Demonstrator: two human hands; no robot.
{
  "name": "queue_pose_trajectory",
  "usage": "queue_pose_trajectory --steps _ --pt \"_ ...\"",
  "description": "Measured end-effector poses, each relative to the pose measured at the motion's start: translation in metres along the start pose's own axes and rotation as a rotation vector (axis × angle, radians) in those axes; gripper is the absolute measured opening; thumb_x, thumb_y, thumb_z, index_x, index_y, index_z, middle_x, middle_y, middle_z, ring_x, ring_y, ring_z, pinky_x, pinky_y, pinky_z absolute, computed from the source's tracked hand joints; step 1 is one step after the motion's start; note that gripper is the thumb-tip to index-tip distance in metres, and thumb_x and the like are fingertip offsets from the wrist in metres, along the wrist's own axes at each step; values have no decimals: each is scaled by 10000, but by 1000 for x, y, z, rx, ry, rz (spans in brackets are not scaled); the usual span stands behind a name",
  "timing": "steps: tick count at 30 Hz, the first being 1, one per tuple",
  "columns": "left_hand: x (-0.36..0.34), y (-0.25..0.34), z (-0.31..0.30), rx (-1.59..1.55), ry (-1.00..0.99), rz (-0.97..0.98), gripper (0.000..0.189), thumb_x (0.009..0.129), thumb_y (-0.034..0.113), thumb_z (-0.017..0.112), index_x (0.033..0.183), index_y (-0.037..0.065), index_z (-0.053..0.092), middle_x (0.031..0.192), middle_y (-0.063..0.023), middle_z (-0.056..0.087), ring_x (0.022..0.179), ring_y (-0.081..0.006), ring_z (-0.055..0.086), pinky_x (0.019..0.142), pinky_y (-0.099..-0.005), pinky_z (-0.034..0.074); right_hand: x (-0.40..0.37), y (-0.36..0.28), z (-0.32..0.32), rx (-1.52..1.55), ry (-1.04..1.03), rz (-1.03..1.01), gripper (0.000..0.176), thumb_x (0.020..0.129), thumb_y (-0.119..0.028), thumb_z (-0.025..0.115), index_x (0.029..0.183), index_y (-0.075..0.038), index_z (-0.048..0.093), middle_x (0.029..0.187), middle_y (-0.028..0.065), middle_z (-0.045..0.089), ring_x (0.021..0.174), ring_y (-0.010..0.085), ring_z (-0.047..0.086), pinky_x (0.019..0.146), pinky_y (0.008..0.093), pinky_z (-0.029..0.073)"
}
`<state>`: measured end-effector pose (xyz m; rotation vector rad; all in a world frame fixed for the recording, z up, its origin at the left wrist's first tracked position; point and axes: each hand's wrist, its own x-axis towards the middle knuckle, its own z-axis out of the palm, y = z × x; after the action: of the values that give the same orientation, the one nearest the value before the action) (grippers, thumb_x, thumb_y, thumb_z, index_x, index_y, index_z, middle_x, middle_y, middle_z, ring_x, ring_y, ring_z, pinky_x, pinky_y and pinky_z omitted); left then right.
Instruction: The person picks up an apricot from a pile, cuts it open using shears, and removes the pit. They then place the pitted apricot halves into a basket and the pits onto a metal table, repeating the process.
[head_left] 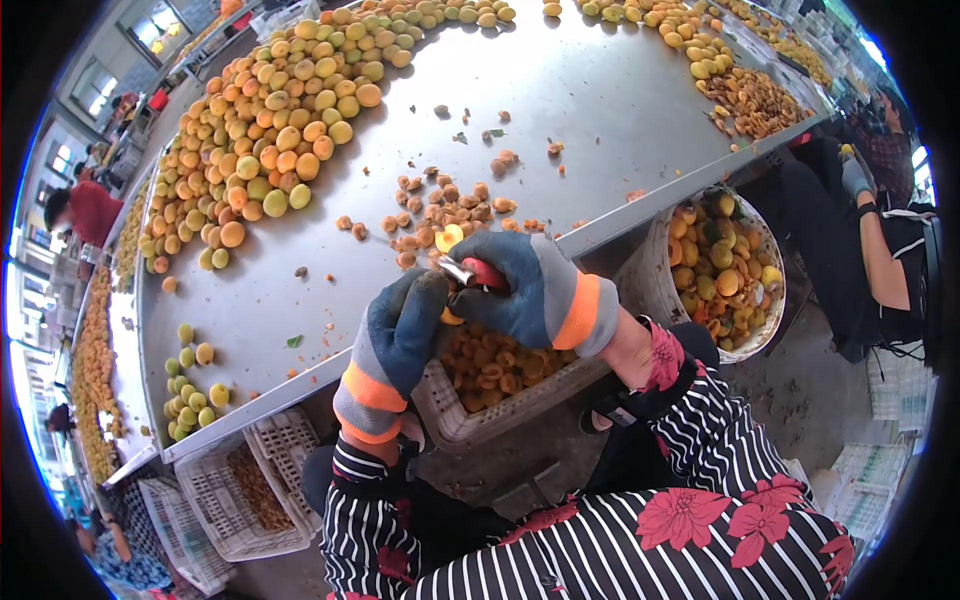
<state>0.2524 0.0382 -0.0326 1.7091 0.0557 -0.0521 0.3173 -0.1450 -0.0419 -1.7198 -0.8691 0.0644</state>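
Note:
My right hand [518, 285], in a grey and dark blue glove with an orange band, is closed around a red-handled metal cutting tool [484, 273]. Its shiny metal end points toward my left hand [405, 325], gloved alike. The left fingers are curled against the tool's end, pinching an apricot that mostly hides behind them; a bit of its orange flesh [451, 317] shows below. A cut yellow apricot half [449, 237] appears just beyond the tool. Loose apricot pits [455, 207] lie scattered on the metal table past my hands. Under my hands, a crate [450, 412] holds apricot halves [490, 370].
A heap of whole apricots [290, 120] covers the left of the metal table [440, 90]. At right stands a white bucket [645, 265] of apricots. Plastic crates [215, 510] sit on the floor at left. A co-worker's gloved hand [856, 175] is at far right.

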Motion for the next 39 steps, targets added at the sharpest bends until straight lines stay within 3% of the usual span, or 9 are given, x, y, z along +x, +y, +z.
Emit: queue_pose_trajectory --steps 9,11,13,16,18,22,27,32,39 --pt "2 -20 4 327 -27 382 372 998 370 486 949 27 619 675 -31 588 591 -114 550 540 -258 419 0 2 2 -134 10 -176 212 808 -85 697 995 -30 616 837 170 647 750 348 638 662 385 508" --pt "-1 -18 5 246 -5 281 352 991 352 503 994 18 615 711 -43 609 602 -120 567 548 -259 433 1 0 4 -114 50 -195 166 814 -98 691 943 -31 613 809 179 642 751 375 639 653 395 508" --pt "-7 -2 5 -58 -65 -154 331 979 322 528 1051 9 609 760 -54 628 616 -127 583 561 -258 447 2 -1 5 -96 112 -188 151 822 -102 688 930 -27 614 803 177 647 745 370 644 648 390 509" --pt "-6 5 9 -164 -28 -131 287 989 277 534 1059 15 630 820 -40 629 736 -107 615 640 -256 488 13 -9 9 -47 236 283 145 834 -103 686 939 -24 624 801 173 660 731 356 655 652 384 517" --pt "1 15 -2 -294 25 -78 186 953 152 502 1033 21 607 781 -58 611 662 -118 595 601 -244 487 21 16 11 -200 392 214 157 850 -88 671 998 -46 642 809 168 673 731 341 668 670 384 525" --pt "35 -7 -57 -44 258 67 248 850 30 428 1016 42 611 747 -53 589 620 -108 553 559 -237 450 25 21 2 -305 380 179 298 849 -53 654 1146 -38 637 983 196 688 895 300 697 788 340 539" --pt "63 -17 -48 604 170 125 255 924 253 659 1022 17 671 785 -35 626 722 -111 569 669 -275 487 25 34 0 -367 475 164 282 848 -70 677 1127 -42 645 967 182 698 864 270 698 777 336 543" --pt "88 -18 -5 1017 67 47 347 820 292 755 1092 87 685 1090 -161 668 955 -327 667 850 -390 517 20 28 -5 -334 413 211 261 855 -129 697 1089 -25 645 917 184 692 793 251 687 737 338 544" --pt "100 -34 -1 951 44 102 345 791 274 766 1080 96 702 989 -160 703 875 -302 684 809 -370 533 12 21 -16 -314 363 191 272 853 -161 709 1068 -11 637 856 183 685 729 236 667 690 328 534"
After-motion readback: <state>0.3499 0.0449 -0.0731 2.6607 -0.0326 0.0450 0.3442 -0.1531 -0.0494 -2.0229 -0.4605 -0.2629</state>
